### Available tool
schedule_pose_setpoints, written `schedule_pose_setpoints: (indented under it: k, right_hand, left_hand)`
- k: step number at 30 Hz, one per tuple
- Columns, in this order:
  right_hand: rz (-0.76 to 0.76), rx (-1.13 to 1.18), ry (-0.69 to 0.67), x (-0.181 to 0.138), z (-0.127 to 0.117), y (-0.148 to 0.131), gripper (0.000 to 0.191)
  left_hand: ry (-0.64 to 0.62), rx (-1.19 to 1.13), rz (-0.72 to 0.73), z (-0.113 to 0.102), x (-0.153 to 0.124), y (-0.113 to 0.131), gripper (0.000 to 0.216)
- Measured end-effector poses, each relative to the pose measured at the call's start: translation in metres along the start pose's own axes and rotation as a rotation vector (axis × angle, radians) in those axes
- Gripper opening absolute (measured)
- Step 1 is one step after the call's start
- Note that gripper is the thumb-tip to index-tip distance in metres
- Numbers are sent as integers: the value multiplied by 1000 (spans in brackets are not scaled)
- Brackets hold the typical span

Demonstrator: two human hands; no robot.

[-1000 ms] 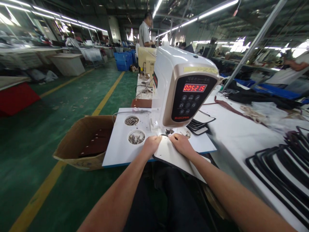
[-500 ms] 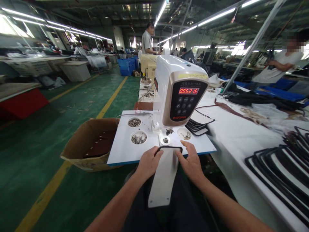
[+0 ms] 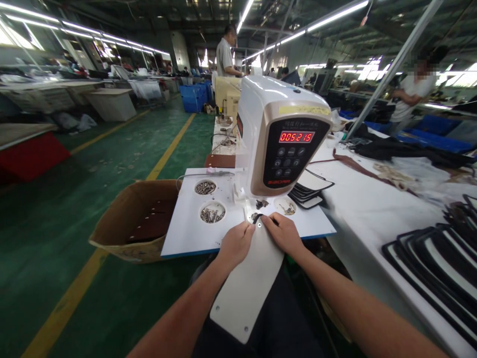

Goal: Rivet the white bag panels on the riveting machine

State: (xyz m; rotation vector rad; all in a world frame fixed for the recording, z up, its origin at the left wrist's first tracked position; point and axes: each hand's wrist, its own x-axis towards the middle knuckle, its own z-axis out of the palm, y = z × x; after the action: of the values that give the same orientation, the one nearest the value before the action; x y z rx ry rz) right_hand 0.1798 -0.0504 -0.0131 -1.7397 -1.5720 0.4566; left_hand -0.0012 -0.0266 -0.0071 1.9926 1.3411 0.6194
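Observation:
A white panel with black edging (image 3: 250, 278) slopes from the snap-fastening machine (image 3: 285, 124) down over my lap. Two small metal fasteners show near its lower end, and a ring-like one (image 3: 260, 225) sits near its top edge. My left hand (image 3: 237, 242) pinches the panel's upper left corner. At the upper right corner my right hand (image 3: 283, 232) grips the panel, thumb on top. The panel's top edge lies at the machine's lower die (image 3: 255, 216), partly hidden by my fingers. The machine's red display (image 3: 296, 137) reads 005215.
Cups of metal fasteners (image 3: 212, 212) are set into the white work plate (image 3: 182, 226). A cardboard box (image 3: 122, 199) with brown pieces stands left. Edged panels (image 3: 311, 186) lie behind the plate; more panels (image 3: 428, 263) are stacked on the right table. Two people stand farther off.
Both hands have moved the panel's top edge forward to the die, and the panel has turned so its lower end swings left. A ring-like fastener now shows near the top edge.

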Motion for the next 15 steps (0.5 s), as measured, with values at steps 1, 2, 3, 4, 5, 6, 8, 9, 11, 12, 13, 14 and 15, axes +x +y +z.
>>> schedule_pose_setpoints:
  k: [1,2,3,4,5,6,8,9,11,12,13,14,15]
  right_hand:
    - [4,0,16,6,1,-1,43]
    - [9,-2,27,13,2,-1,42]
    - [16,-7,33,20,3,-2,42]
    - [25,-16,36,26,5,-3,41]
    - [34,-30,35,32,6,-4,40]
    - [45,-49,31,37,7,-4,39]
    - [67,-88,14,44,9,-3,39]
    - [77,-101,-1,46,10,-2,38]
    - [89,-108,-41,49,11,1,38]
    - [91,-100,-59,50,11,2,38]
    - [90,-81,-74,52,12,2,38]
    - [88,-56,-80,53,13,2,39]
    - [87,-27,-78,54,13,1,39]
  left_hand:
    - [27,4,-17,0,5,1,39]
    - [50,9,-31,1,10,1,39]
    - [66,15,-40,1,16,1,39]
    - [75,19,-44,0,21,0,40]
    - [80,24,-45,1,27,-1,40]
    - [81,27,-45,1,31,-3,41]
    - [76,25,-47,3,38,-7,42]
    - [71,19,-50,4,41,-9,42]
    - [55,-6,-55,6,46,-13,43]
    - [48,-22,-57,6,47,-15,43]
    - [40,-37,-60,4,49,-17,43]
    - [32,-47,-67,1,50,-18,42]
    - [24,-52,-75,-3,49,-18,42]
